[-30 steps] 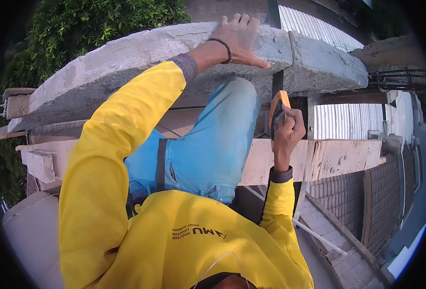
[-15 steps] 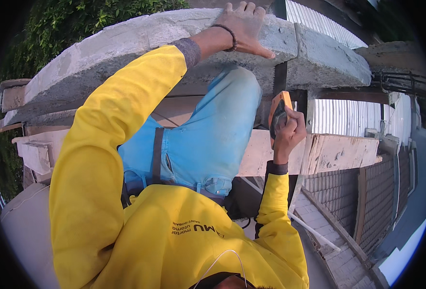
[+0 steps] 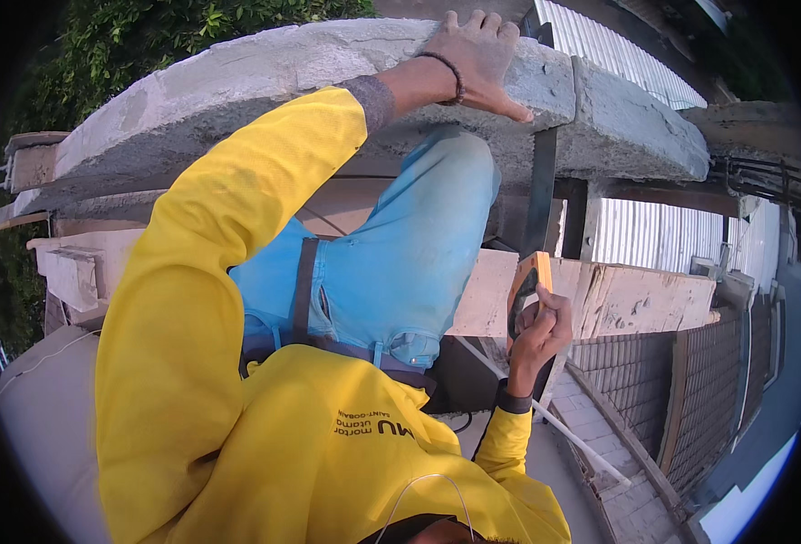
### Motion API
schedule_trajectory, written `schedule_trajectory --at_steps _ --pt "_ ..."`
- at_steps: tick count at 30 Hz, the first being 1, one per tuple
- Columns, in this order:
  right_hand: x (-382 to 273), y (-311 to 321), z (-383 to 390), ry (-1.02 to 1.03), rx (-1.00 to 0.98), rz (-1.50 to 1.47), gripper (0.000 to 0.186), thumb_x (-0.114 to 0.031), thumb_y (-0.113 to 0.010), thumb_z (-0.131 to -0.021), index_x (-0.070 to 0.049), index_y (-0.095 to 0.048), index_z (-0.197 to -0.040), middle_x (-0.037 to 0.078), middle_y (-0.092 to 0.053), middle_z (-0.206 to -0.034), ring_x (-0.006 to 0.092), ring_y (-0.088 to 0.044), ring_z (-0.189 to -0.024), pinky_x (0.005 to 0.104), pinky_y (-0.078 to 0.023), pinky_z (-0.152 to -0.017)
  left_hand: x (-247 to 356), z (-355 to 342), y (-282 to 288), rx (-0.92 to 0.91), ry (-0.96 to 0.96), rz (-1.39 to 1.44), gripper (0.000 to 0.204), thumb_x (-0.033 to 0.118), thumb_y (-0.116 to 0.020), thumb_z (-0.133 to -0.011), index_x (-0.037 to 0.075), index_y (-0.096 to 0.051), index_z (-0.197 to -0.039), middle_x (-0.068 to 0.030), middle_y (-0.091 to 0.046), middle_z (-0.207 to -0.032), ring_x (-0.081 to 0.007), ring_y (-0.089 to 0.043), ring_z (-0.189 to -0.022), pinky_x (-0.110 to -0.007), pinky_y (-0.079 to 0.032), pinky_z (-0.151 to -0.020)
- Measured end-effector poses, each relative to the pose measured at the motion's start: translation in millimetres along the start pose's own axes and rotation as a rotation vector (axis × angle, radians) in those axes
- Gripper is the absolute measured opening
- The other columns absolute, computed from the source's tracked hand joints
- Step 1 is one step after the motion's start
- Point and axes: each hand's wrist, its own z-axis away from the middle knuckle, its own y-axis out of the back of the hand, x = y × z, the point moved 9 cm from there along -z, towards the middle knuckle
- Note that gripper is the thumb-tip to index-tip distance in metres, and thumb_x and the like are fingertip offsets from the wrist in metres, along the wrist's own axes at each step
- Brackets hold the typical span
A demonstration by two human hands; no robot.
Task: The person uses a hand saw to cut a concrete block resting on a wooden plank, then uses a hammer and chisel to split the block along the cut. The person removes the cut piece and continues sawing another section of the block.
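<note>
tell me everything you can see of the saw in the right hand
The saw has an orange handle with a dark inner part, and a long, straight, flat blade, dark grey and metal-looking. The right hand grips the handle. From there the blade runs up the picture, away from the person, until the rough grey concrete slab hides it; whether they touch cannot be told. Its teeth are not clear.

Daylit outdoors w/ green foliage [image 3: 129, 77] upper L, corrug. metal sheeting [image 3: 652, 234] R, tiled roof [image 3: 625, 374] lower R
</note>
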Motion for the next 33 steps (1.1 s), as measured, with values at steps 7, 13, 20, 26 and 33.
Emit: schedule_trajectory --at_steps 7,13,20,26,33 --pt "93 -16 -72 0.007 -0.081 -0.086 0.029 -0.005 -0.043 -0.103 0.001 -0.071 -0.107 -0.002 -0.05 -0.073 0.0041 -0.043 -0.06 0.0233 -0.035 -0.053 0 0 1 -0.066 -0.006 0.075 0.121 0.089 -0.073 -0.066 0.0 -0.052 -0.144 -0.0218 -0.058 -0.139 -0.0381 -0.053 -0.137 -0.06 -0.042 -0.11" --pt "12 43 66 -0.115 0.02 -0.064 0.031 -0.01 -0.041 -0.104 0.003 -0.069 -0.104 -0.002 -0.048 -0.066 0.004 -0.04 -0.053 0.0215 -0.032 -0.048 -1 -2 3 -0.06 0.011 0.017 0.121 0.089 -0.073 -0.065 0.0 -0.052 -0.144 -0.0216 -0.057 -0.141 -0.0382 -0.051 -0.139 -0.06 -0.04 -0.112" --pt "60 -40 -88 0.009 0.019 -0.068 0.03 -0.004 -0.042 -0.1 0.002 -0.071 -0.109 -0.001 -0.054 -0.078 0.0051 -0.043 -0.063 0.0246 -0.035 -0.055 1 3 7 0.012 0.019 0.019 0.12 0.087 -0.075 -0.065 0.0 -0.053 -0.144 -0.0211 -0.058 -0.14 -0.0372 -0.054 -0.136 -0.057 -0.041 -0.111" --pt "94 14 -7 -0.117 -0.023 -0.061 0.031 -0.005 -0.042 -0.101 0.001 -0.071 -0.109 -0.001 -0.053 -0.076 0.0048 -0.044 -0.062 0.0222 -0.034 -0.053 -2 1 10 0.058 -0.051 0.057 0.12 0.088 -0.075 -0.065 -0.001 -0.053 -0.144 -0.0224 -0.06 -0.136 -0.0374 -0.055 -0.134 -0.054 -0.043 -0.109" --pt "2 9 25 -0.054 0.079 -0.039 0.03 -0.007 -0.039 -0.104 0.0 -0.069 -0.104 -0.002 -0.045 -0.061 0.004 -0.034 -0.047 0.0219 -0.029 -0.045 -1 -1 -3 -0.034 0.006 -0.007 0.121 0.088 -0.075 -0.065 -0.001 -0.052 -0.144 -0.0231 -0.06 -0.134 -0.0374 -0.056 -0.132 -0.054 -0.044 -0.107"
